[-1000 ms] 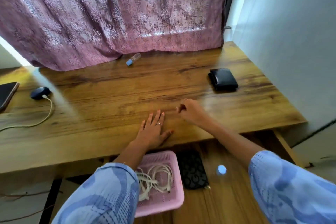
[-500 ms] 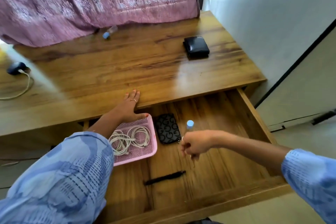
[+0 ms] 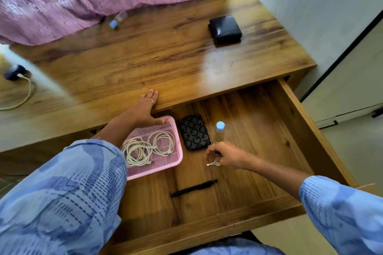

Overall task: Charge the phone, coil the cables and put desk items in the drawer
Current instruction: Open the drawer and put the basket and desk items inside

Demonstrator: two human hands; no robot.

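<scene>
Right hand [image 3: 226, 156], now lower inside the open drawer [image 3: 294, 122], pinches small keys [image 3: 213, 164]; left hand [image 3: 145, 107] stays flat on the desk edge [image 3: 207, 93].

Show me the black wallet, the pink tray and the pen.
black wallet [image 3: 225, 29], head view, middle of its top.
pink tray [image 3: 179, 154], head view, right rim.
pen [image 3: 193, 188], head view, mid-barrel.

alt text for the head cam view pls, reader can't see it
A person's right hand lowers keys into an open wooden drawer holding a pink tray of coiled cables, a patterned pouch, a small bottle and a pen. The left hand rests on the desk edge.
</scene>
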